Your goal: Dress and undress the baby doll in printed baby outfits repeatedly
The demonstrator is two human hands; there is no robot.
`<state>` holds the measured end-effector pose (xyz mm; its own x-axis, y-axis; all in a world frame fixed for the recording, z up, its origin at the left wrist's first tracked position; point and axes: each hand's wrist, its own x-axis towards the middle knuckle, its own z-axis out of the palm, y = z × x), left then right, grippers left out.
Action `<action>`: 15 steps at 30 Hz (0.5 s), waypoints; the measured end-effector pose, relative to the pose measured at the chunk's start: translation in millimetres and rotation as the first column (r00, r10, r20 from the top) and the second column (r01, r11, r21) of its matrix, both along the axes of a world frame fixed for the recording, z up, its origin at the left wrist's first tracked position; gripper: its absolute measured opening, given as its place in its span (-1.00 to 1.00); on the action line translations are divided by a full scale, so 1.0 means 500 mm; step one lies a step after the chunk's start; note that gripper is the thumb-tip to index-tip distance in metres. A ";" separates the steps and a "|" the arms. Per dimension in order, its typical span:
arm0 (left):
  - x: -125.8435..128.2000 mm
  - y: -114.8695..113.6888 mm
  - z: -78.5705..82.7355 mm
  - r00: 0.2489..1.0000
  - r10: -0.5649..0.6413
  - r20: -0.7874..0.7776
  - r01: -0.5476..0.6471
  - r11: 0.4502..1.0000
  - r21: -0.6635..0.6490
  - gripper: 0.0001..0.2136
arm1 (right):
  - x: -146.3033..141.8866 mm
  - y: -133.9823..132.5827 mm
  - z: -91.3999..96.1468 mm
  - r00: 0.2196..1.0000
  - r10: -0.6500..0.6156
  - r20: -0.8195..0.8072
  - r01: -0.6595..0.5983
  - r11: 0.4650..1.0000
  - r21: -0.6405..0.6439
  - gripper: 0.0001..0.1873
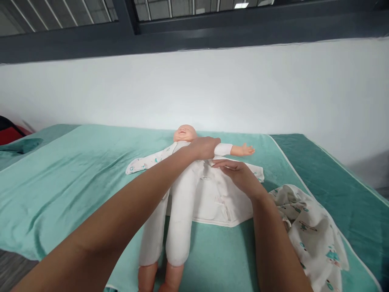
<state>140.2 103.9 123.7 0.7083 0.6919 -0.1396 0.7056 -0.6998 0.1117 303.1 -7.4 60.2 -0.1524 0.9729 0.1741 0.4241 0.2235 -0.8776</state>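
Observation:
A baby doll (185,133) lies on its back on a teal-covered bed (75,174), head toward the wall. It has a white cloth body and rests on an opened white garment (219,202). My left hand (204,147) reaches across the doll's chest and is closed around its upper arm by the shoulder. The doll's forearm and hand (243,150) stick out to the right. My right hand (236,173) lies on the garment's right panel, fingers pinching the fabric edge near the doll's chest.
A crumpled printed white cloth (310,231) lies at the right on the bed. A darker green mat edge (328,162) runs along the right side. A white wall (212,89) stands behind the bed. Something red and black (9,132) sits at far left.

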 end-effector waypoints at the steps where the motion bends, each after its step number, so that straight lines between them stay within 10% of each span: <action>1: -0.005 0.000 0.000 1.000 -0.001 0.019 0.001 1.000 0.016 -0.75 | 0.004 0.008 -0.011 0.983 -0.164 0.080 0.164 0.986 0.011 -0.73; 4: -0.016 -0.009 0.002 0.996 -0.012 0.085 0.006 0.997 0.070 -0.76 | 0.012 0.023 -0.037 0.807 -0.447 0.386 0.484 0.875 0.000 -0.72; 7: -0.014 -0.028 0.004 0.988 -0.073 0.137 0.056 0.991 0.119 -0.72 | 0.016 0.022 -0.044 0.786 -0.346 0.512 0.456 0.884 -0.102 -0.62; 12: 0.029 -0.066 -0.006 0.975 -0.191 0.117 0.165 0.966 0.201 -0.71 | 0.016 0.022 -0.033 0.918 -0.390 0.072 0.396 0.912 -0.111 -0.80; 15: 0.046 -0.071 -0.012 0.982 -0.168 0.091 0.144 0.964 0.226 -0.76 | 0.024 0.025 -0.025 0.822 -0.447 -0.354 0.382 0.892 -0.240 -0.65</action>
